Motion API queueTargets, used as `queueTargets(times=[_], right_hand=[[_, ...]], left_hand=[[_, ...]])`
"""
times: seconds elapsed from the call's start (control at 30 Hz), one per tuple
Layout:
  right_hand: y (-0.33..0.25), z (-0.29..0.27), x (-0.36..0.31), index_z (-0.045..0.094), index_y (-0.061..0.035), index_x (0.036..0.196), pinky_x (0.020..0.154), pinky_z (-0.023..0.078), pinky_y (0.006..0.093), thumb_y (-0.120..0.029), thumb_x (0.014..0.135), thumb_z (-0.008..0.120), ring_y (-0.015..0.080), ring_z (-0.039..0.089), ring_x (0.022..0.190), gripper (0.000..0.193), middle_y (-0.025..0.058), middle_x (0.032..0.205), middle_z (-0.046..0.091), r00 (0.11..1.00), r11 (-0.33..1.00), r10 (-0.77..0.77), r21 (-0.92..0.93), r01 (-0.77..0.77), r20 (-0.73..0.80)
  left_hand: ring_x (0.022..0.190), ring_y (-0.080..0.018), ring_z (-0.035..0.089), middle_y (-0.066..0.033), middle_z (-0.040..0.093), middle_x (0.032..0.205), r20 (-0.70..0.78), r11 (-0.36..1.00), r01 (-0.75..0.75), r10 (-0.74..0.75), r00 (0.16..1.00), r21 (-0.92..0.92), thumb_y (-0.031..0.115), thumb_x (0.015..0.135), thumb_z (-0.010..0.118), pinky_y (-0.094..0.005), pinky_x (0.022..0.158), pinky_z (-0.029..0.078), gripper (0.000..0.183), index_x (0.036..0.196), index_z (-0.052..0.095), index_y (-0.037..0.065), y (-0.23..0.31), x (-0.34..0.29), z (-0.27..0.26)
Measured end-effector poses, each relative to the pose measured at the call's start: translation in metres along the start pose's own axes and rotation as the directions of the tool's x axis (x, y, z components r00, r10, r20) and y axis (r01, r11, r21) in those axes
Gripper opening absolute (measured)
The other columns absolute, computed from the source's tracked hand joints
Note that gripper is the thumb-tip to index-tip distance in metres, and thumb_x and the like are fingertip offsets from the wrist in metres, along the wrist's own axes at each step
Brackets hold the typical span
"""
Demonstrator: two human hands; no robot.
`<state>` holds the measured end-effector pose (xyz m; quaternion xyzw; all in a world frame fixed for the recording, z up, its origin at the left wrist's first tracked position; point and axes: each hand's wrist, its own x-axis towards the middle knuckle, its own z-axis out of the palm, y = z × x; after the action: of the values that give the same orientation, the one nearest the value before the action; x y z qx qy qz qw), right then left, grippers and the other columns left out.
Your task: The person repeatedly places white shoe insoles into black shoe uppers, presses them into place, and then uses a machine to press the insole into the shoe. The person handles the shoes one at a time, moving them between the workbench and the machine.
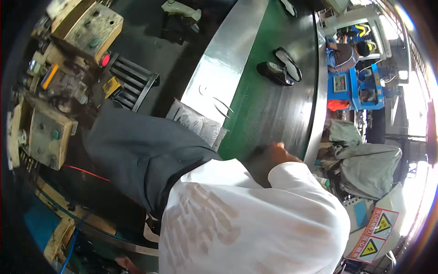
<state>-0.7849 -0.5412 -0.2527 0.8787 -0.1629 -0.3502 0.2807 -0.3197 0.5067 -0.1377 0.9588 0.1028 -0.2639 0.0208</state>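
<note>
My right hand (280, 153) reaches over the green and dark conveyor belt (248, 107), past my short white sleeve. Its fingers are smeared by motion, and a dark blurred patch lies beside it; whether it holds anything is unclear. At the lower left a part of a hand (124, 263), seemingly my left, shows dimly, its fingers hard to make out. Farther along the belt lie two black shoes, one (275, 74) glossy and one (289, 63) showing a pale inside or sole. A thin curved metal tool (216, 101) rests on the steel ledge (223, 68), near a grey patterned pad (196, 123).
Another shoe (288, 7) is at the belt's far end. To the left stand machine boxes with buttons (86, 34) and a black slatted rack (132, 82). Across the belt, a person (344, 55) sits by a blue machine (353, 89); grey cloth covers (369, 169) drape nearby.
</note>
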Motion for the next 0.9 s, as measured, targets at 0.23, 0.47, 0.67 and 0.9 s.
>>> queueTargets(times=[0.23, 0.47, 0.67, 0.9], right_hand=[[0.189, -0.087, 0.22, 0.026, -0.0046, 0.166, 0.115, 0.045, 0.0525, -0.024, 0.084, 0.084, 0.0503, 0.053, 0.138, 0.101, 0.0347, 0.154, 0.049, 0.631, 0.177, 0.771, 0.924, -0.338, 0.083], [0.294, -0.143, 0.316, 0.032, -0.006, 0.165, 0.121, 0.043, 0.0461, -0.023, 0.075, 0.089, 0.0404, 0.048, 0.147, 0.108, 0.025, 0.156, 0.051, 0.86, 0.549, 0.509, 0.784, -0.289, -0.04], [0.275, -0.198, 0.297, 0.066, 0.0016, 0.116, 0.096, 0.053, 0.0495, -0.037, 0.066, 0.096, 0.0444, 0.069, 0.11, 0.07, 0.0251, 0.113, 0.072, 0.906, 0.472, 0.423, 0.859, -0.2, -0.021], [0.118, -0.24, 0.218, 0.067, 0.0075, 0.118, 0.087, 0.055, 0.0374, -0.046, 0.085, 0.089, 0.023, 0.07, 0.094, 0.066, 0.0148, 0.106, 0.075, 0.616, -0.245, 0.731, 0.955, -0.166, 0.295]], left_hand=[[0.12, -0.0373, 0.069, -0.0254, 0.071, 0.131, -0.334, 0.904, -0.342, 0.25, 0.909, -0.255, 0.024, 0.112, 0.057, -0.0473, 0.101, 0.053, 0.043, 0.14, 0.062, -0.008, 0.24, 0.109, -0.098], [0.117, -0.0265, 0.071, -0.0187, 0.073, 0.126, -0.287, 0.779, -0.544, 0.468, 0.836, -0.311, 0.011, 0.112, 0.054, -0.0382, 0.1, 0.056, 0.031, 0.137, 0.065, -0.006, 0.451, 0.079, -0.165], [0.113, -0.0254, 0.072, -0.017, 0.074, 0.119, -0.214, 0.774, -0.544, 0.5, 0.839, -0.324, 0.01, 0.112, 0.054, -0.0368, 0.099, 0.056, 0.029, 0.134, 0.067, -0.004, 0.509, 0.055, -0.172], [0.113, -0.0248, 0.073, -0.0183, 0.073, 0.122, -0.236, 0.468, -0.674, 0.693, 0.681, -0.571, 0.004, 0.111, 0.054, -0.0348, 0.101, 0.058, 0.027, 0.132, 0.067, -0.008, 0.6, 0.031, -0.149]])
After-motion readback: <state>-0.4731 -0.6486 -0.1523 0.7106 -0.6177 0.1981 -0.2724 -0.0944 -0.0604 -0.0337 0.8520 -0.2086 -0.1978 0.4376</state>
